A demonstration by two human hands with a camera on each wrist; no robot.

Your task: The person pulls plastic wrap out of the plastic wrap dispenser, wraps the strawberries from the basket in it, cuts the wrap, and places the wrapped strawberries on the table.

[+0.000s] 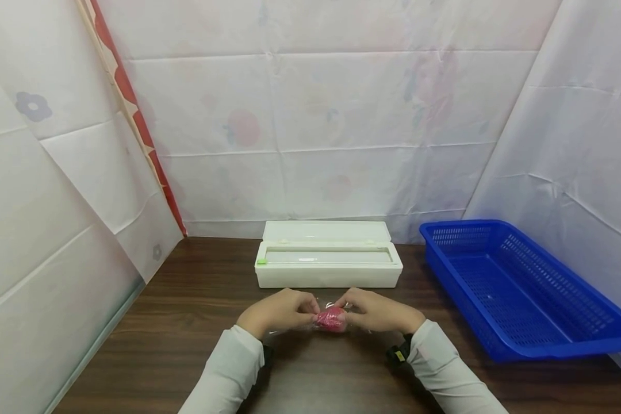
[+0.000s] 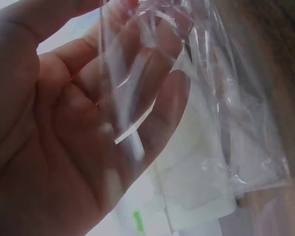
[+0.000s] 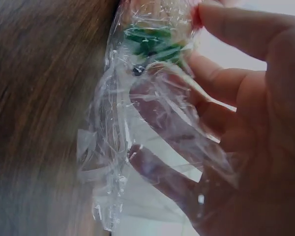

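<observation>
A pinkish-red fruit [image 1: 331, 319], loosely wrapped in clear cling film [image 2: 250, 142], lies between both hands at the near middle of the table. My left hand [image 1: 282, 310] pinches the wrapped fruit at its left end with thumb and forefinger. At the other end, my right hand [image 1: 383, 311] grips it with thumb and fingertips. Green leaves [image 3: 152, 44] and a dark stem tip show through the film in the right wrist view. Loose film trails from both ends, across the fingers of each hand. Just behind the hands stands a white cling film dispenser [image 1: 328, 277], lid raised.
A green slider [image 1: 261, 261] sits at the left of the dispenser's front edge. To the right stands a blue plastic basket [image 1: 476, 310] with slotted sides. White patterned sheets [image 1: 310, 115] hang around the back and sides of the brown wooden table [image 1: 186, 322].
</observation>
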